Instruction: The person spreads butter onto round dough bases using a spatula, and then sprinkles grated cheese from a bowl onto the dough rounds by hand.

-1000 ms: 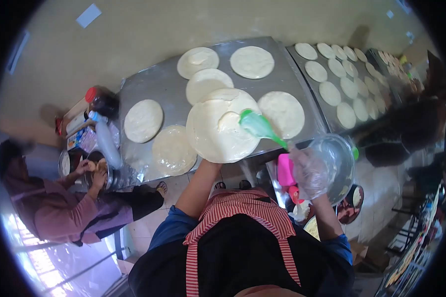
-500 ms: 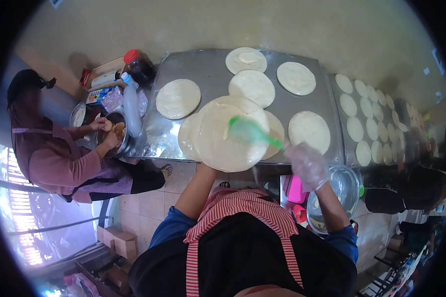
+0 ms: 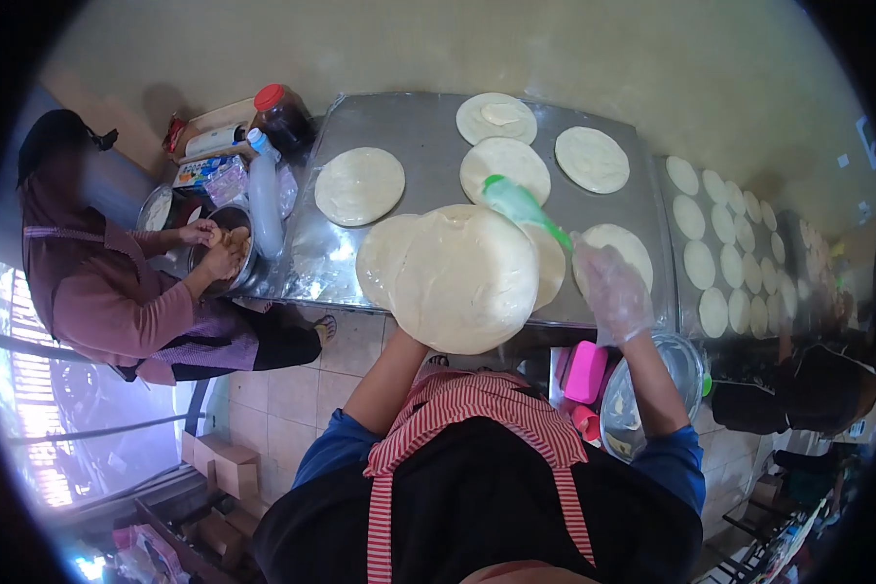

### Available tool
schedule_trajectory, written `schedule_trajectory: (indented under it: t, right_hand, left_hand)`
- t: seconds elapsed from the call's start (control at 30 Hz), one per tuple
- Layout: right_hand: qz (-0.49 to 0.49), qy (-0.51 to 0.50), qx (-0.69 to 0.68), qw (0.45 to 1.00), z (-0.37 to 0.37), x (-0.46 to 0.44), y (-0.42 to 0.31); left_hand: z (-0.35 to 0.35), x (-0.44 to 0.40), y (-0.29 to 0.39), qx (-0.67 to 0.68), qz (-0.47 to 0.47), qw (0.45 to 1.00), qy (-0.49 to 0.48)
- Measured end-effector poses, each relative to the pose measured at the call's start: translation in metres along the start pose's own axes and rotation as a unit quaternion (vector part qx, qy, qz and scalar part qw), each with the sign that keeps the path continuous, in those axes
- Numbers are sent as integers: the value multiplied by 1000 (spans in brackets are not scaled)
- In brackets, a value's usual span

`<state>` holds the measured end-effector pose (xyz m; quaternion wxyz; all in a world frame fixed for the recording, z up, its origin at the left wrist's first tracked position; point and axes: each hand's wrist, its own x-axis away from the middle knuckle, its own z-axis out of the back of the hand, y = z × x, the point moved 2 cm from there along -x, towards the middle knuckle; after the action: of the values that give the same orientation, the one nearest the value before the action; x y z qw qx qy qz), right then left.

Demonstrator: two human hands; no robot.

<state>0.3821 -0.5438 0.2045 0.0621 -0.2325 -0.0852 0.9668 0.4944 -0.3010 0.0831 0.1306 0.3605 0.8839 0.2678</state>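
Observation:
In a clear plastic glove, my right hand [image 3: 613,292] is closed round the handle of a green spatula [image 3: 516,202]. Its whitish-smeared blade lies over the far edge of a large pale dough disc [image 3: 462,277] with a wet, shiny top. My left wrist [image 3: 409,343] runs under the near edge of this disc, so the fingers are hidden beneath it. Other dough rounds [image 3: 375,258] peek out from under the disc on either side. Behind it, another dough round [image 3: 504,167] lies on the metal table [image 3: 428,117].
More dough rounds [image 3: 360,185] lie around the table. A second table at right bears several smaller rounds [image 3: 689,216]. Below my right arm are a metal bowl [image 3: 686,365] and a pink container [image 3: 585,373]. At left, a person [image 3: 107,282] handles brown pieces over a bowl.
The spatula has moved off the middle of the dough disc, away from me and slightly right. The disc's right side now looks more bulged, and the disc sits slightly lower in view.

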Motion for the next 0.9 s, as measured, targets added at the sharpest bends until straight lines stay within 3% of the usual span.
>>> schedule_trajectory:
  t: [0.07, 0.1, 0.2, 0.43, 0.47, 0.53, 0.67, 0.73, 0.8, 0.87, 0.9]
  right_hand:
    - [124, -68, 43, 989, 12, 9, -26]
    - [163, -88, -31, 982, 25, 7, -41]
    - [144, -96, 62, 983, 14, 5, -42]
    - [-4, -79, 61, 995, 7, -20, -7]
    - [1, -80, 61, 995, 11, -19, -12]
    - [99, -76, 51, 991, 22, -13, -34]
    - [160, -122, 23, 979, 16, -16, -43]
    - [94, -69, 98, 988, 10, -31, -20]
    - [104, -49, 93, 989, 23, -35, -19]
    - [197, 14, 0, 980, 37, -21, -37]
    - [220, -85, 18, 972, 44, -20, -50]
  left_hand:
    - [0, -1, 0, -4, -8, 1000, 5]
    - [-1, -5, -2, -8, -10, 1000, 7]
    - [-12, -3, 2, -11, -4, 1000, 27]
    - [-31, -5, 10, 111, 29, 993, -4]
    - [-31, -5, 9, 112, 24, 993, -2]
    - [-28, -2, 6, 119, 29, 992, 1]
    - [-21, -1, 4, 123, 48, 991, -2]
    - [-17, -1, 3, 128, 51, 990, -6]
    - [-9, -4, 5, 138, 50, 989, -11]
    - [0, -1, 1, 161, 64, 985, -15]
    - [5, 1, -1, 171, 74, 982, -17]
